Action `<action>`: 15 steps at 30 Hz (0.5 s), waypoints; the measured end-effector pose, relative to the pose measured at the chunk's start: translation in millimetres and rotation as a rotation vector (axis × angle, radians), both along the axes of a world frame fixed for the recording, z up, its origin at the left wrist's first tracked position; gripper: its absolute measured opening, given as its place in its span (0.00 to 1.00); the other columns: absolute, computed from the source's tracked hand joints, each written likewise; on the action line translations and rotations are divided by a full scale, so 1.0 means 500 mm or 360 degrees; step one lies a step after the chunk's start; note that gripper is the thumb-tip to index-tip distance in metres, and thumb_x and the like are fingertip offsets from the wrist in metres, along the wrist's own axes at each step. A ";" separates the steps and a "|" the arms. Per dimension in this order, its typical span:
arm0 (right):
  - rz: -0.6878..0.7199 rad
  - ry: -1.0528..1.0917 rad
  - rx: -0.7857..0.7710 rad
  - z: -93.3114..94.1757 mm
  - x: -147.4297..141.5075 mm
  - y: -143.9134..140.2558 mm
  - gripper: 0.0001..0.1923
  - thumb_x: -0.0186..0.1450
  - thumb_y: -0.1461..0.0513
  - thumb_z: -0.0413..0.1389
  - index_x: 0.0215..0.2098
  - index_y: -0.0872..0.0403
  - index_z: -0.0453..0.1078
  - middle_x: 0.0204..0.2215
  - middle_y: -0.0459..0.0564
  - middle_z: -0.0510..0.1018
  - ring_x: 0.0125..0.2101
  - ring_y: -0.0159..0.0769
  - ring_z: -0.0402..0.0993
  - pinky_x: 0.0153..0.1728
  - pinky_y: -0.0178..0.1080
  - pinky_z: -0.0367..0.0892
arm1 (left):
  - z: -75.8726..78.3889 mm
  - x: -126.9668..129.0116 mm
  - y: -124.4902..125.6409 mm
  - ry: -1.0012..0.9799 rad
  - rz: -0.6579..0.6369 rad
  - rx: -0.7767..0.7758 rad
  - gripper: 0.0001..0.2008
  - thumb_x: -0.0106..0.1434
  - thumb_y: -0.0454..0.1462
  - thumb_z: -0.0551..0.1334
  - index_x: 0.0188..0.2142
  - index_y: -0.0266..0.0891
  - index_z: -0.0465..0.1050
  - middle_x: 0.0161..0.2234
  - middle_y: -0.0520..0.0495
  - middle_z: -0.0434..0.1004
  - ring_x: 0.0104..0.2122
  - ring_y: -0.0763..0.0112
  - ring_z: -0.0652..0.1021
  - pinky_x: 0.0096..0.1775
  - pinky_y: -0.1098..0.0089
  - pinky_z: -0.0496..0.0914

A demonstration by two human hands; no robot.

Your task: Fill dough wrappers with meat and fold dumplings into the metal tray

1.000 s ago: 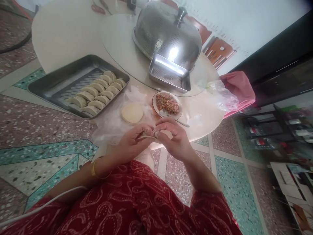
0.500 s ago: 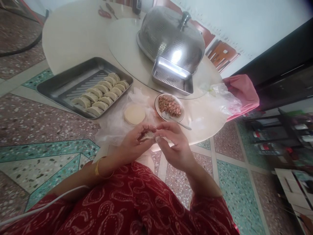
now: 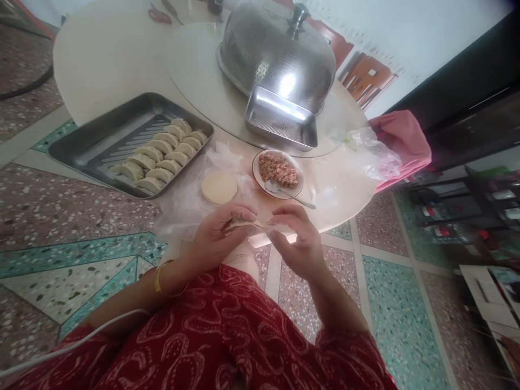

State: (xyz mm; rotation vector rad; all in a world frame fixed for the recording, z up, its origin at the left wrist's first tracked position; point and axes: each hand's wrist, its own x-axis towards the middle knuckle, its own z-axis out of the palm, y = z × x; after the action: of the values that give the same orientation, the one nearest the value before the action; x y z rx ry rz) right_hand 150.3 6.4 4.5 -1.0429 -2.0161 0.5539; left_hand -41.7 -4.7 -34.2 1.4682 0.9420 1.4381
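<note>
A pale, folded dumpling is held over the table's near edge, mostly hidden by fingers. My left hand is closed around its body, thumb in front and fingers behind. At the dumpling's right end, thumb and fingertips of my right hand pinch the dough edge. Just beyond my left hand lies a stack of round wrappers on a crumpled plastic sheet. Farther right, a white dish holds minced meat filling, with a spoon resting over its rim.
Left on the table stands a metal tray with two rows of folded dumplings. A smaller metal tray leans near a large perforated dome cover. A plastic bag and pink cloth lie at the right edge.
My right hand has shifted slightly right, its fingertips moving out to the dumpling's right end. My left hand keeps its hold. The whole view has shifted a little.
</note>
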 end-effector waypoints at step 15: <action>0.0045 -0.0248 -0.0038 0.010 0.005 0.016 0.04 0.64 0.66 0.59 0.35 0.52 0.75 0.35 0.49 0.78 0.39 0.37 0.73 0.39 0.44 0.73 | 0.003 0.003 0.014 0.0291 0.0020 0.0237 0.05 0.63 0.36 0.64 0.39 0.40 0.77 0.39 0.46 0.79 0.39 0.70 0.79 0.41 0.71 0.74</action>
State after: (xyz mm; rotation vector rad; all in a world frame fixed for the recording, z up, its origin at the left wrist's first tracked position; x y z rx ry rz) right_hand 153.0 14.5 9.6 -1.1031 -2.1677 0.5269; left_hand -40.4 2.2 -32.7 1.7296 0.9728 1.4264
